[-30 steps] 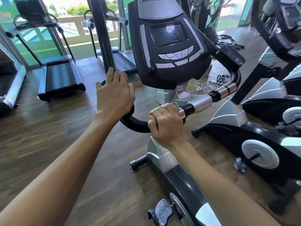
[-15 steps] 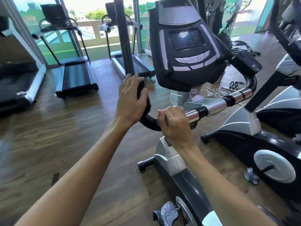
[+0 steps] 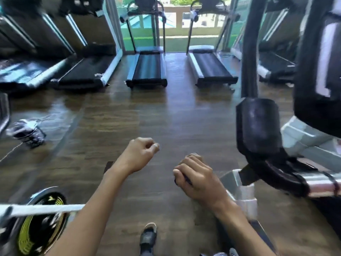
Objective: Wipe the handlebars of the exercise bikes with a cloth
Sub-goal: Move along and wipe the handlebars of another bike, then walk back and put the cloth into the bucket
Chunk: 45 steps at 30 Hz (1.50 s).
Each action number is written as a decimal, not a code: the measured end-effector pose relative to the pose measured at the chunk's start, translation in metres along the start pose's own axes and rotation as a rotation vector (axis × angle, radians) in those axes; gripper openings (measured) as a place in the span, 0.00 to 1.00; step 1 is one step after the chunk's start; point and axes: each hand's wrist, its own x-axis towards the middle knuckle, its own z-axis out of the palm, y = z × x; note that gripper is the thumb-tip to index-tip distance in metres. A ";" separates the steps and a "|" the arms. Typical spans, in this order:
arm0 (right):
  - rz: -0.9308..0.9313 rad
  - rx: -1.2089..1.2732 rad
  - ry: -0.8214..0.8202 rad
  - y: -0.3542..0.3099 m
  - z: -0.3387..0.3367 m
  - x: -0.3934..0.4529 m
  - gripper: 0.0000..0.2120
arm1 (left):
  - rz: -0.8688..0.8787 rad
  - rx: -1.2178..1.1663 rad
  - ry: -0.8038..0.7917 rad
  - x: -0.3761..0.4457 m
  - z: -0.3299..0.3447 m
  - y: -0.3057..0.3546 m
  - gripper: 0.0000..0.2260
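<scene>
The exercise bike's handlebar (image 3: pixel 258 126) is at the right: a black foam grip, a curved black bend and a chrome section (image 3: pixel 317 183) below the dark console (image 3: pixel 317 61). Both my hands are off it, held over the wooden floor to its left. My left hand (image 3: pixel 140 154) hangs in the air with loosely curled fingers and holds nothing. My right hand (image 3: pixel 199 180) is curled round a small dark piece, apparently the cloth (image 3: pixel 182 180), of which only a sliver shows between thumb and fingers.
Several treadmills (image 3: pixel 147 69) line the glass wall at the back. Another machine with a yellow-and-black flywheel (image 3: pixel 42 224) and a white bar (image 3: pixel 46 209) stands at the lower left. A bundle with cords (image 3: pixel 27 133) lies on the floor at left. My sandalled foot (image 3: pixel 148 235) shows below.
Both hands have come off the handlebar. The view has swung left, so the bike now sits at the right edge and the treadmills fill the back.
</scene>
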 end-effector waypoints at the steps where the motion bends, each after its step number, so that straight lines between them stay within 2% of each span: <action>1: 0.057 0.029 -0.030 0.013 0.019 0.003 0.21 | -0.035 0.000 -0.014 0.012 -0.003 -0.016 0.12; 5: 0.276 0.051 -0.175 0.070 0.084 0.016 0.25 | -0.116 0.023 -0.072 0.067 -0.010 -0.068 0.10; 8: 0.341 0.014 -0.232 0.108 0.126 0.036 0.26 | -0.112 0.069 -0.137 0.119 -0.020 -0.094 0.10; 12: 0.389 -0.034 -0.234 0.148 0.174 0.088 0.21 | -0.089 0.090 -0.213 0.194 -0.045 -0.117 0.10; 18: 0.482 -0.090 -0.183 0.213 0.207 0.152 0.24 | 0.016 0.169 -0.262 0.319 -0.061 -0.120 0.13; 25: 0.559 -0.205 -0.137 0.336 0.214 0.204 0.23 | 0.134 0.169 -0.437 0.473 -0.009 -0.071 0.11; 31: 0.641 -0.295 -0.025 0.482 0.198 0.259 0.24 | 0.251 0.234 -0.505 0.623 0.038 -0.011 0.13; 37: 0.717 -0.314 0.007 0.596 0.171 0.314 0.24 | 0.376 0.255 -0.525 0.758 0.077 0.059 0.12; 45: 0.873 -0.347 0.064 0.762 0.145 0.356 0.24 | 0.540 0.275 -0.664 0.936 0.169 0.146 0.14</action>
